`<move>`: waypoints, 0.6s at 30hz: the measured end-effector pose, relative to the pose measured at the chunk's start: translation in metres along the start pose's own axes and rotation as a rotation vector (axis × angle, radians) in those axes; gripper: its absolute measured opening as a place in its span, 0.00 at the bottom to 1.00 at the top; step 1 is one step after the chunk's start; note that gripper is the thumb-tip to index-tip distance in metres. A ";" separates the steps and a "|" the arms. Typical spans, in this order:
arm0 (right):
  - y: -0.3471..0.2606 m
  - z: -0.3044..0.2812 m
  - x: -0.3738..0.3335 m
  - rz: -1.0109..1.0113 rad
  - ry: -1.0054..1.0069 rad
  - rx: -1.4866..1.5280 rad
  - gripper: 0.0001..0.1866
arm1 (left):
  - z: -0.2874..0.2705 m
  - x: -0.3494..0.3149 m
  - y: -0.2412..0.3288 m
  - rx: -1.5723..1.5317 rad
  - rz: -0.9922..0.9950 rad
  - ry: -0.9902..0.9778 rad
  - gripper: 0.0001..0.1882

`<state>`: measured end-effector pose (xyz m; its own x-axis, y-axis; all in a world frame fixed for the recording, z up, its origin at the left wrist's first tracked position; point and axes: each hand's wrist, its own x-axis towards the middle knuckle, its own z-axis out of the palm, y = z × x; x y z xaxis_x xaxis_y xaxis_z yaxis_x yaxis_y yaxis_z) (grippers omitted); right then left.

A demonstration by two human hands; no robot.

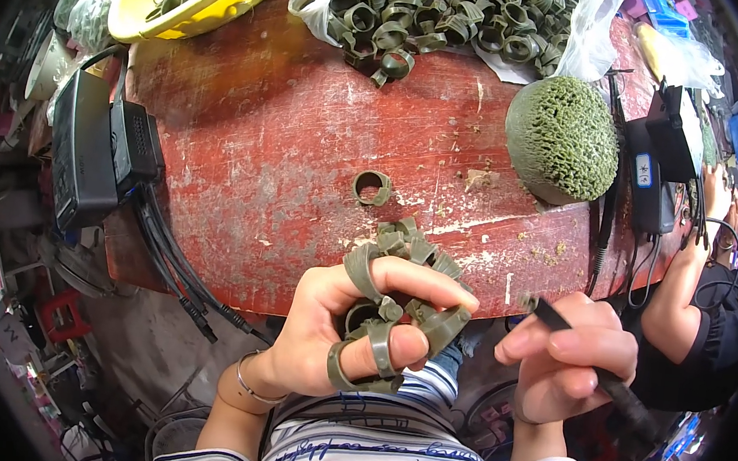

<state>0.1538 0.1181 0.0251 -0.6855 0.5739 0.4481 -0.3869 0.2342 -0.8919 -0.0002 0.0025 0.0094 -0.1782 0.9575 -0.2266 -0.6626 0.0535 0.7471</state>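
Note:
My left hand (313, 318) is closed around a cluster of olive-green rings (383, 346); some are slipped over its fingers and thumb. They look like wax or plastic and have wide, shaped tops. In my right hand (573, 354) is a black pen-shaped tool (552, 314), its narrow tip pointing left toward the rings but apart from them. Both hands are above the table's near edge. One loose green ring (381, 198) lies on the worn red table (252, 159), beyond my left hand.
A clear plastic bag (319, 2) with a heap of similar rings lies at the far side, right of a yellow basin (141, 30) holding more. A rough-topped green round block (561, 142) stands at right. Black cabled boxes (86, 149) flank the table. Another person's arm (679, 293) shows at right.

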 end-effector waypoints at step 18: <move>-0.008 0.026 0.014 0.180 -0.043 -0.481 0.17 | -0.009 0.001 -0.001 0.233 0.150 0.053 0.20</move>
<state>0.1312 0.1038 0.0396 -0.7440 0.6075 0.2783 0.0596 0.4751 -0.8779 -0.0064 0.0009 0.0028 -0.3035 0.9439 -0.1298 -0.4421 -0.0188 0.8968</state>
